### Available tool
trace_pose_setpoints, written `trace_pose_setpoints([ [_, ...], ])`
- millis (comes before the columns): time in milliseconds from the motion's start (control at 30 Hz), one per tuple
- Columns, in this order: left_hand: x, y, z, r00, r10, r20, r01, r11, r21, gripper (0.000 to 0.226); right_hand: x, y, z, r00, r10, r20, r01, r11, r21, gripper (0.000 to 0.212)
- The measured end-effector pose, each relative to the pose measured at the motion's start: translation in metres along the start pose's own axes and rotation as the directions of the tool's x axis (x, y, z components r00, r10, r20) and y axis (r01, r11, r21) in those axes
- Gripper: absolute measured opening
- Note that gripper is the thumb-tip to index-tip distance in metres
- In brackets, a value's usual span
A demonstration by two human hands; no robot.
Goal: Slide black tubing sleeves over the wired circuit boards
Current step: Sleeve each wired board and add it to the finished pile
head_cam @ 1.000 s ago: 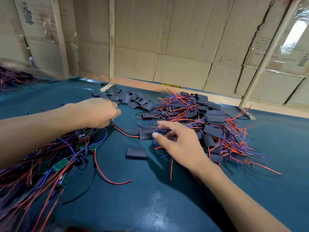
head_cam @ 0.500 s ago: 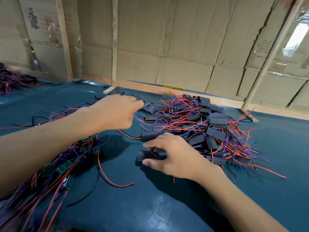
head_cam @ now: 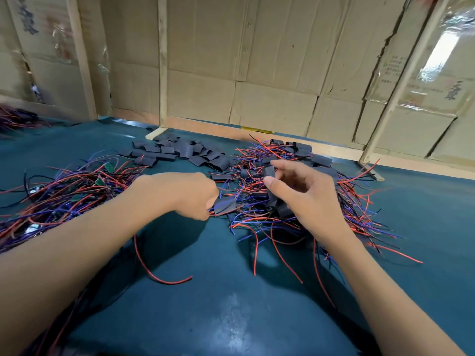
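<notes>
Since half a second ago the right hand (head_cam: 305,199) has lifted off the worktop (head_cam: 231,304) and now sits raised over the heap of finished pieces (head_cam: 321,191), a black sleeve (head_cam: 269,173) pinched upright between thumb and forefinger. The other fingers are loosely spread. The left hand (head_cam: 190,195) has drawn back toward the centre and closed into a fist.

Left hand: fingers curled tight round a bundle of red and blue wires. A sleeved board (head_cam: 226,205) juts from the thumb side of the fist, touching it, its long axis pointing right and slightly away. I cannot tell whether the board is fully seated inside.

Key relation: this piece lies between the two hands, just left of and below the right hand. The finished heap is directly to its right, so a drop there means a short move rightward. The left hand already holds it; the right is the nearer free-ish hand, though occupied by its own sleeve.

Unsleeved boards (head_cam: 77,191), green with wires, lie tangled at far left. Loose sleeves (head_cam: 180,152) are piled at the back centre, well apart from both hands.

Writing: dark printed characters on the cardboard wall (head_cam: 257,60), upper left and far right, too blurred to read. No brands legible.
</notes>
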State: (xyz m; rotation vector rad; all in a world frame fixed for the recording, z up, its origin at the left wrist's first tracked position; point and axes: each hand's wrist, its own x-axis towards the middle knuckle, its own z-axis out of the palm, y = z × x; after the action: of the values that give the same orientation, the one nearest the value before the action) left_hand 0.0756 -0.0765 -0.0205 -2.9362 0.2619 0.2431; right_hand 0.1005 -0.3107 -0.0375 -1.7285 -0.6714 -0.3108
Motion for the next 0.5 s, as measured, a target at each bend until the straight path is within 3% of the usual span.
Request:
trace_pose_setpoints([
  [233, -0.012, -0.016, -0.019, 0.999, -0.046, 0.022, 0.049, 0.983, -0.176, 0.014, 0.002, 0.001, 0.007, 0.996, 0.057, -0.073, -0.053, 0.998, 0.046, 0.028],
  [300, -0.012, -0.016, -0.021, 0.998, -0.041, 0.044, 0.048, 0.987, -0.154, 0.025, 0.003, 0.000, 0.006, 0.994, 0.076, -0.084, -0.070, 0.995, 0.072, 0.029],
  [400, -0.007, -0.003, -0.011, 0.999, 0.008, -0.054, -0.016, 0.987, -0.160, 0.044, 0.003, 0.003, 0.006, 0.992, 0.093, -0.089, -0.088, 0.994, 0.062, 0.028],
  [500, -0.004, 0.009, 0.004, 0.986, 0.102, -0.131, -0.132, 0.959, -0.250, 0.049, 0.002, 0.003, 0.007, 0.989, 0.099, -0.110, -0.093, 0.994, 0.061, 0.024],
])
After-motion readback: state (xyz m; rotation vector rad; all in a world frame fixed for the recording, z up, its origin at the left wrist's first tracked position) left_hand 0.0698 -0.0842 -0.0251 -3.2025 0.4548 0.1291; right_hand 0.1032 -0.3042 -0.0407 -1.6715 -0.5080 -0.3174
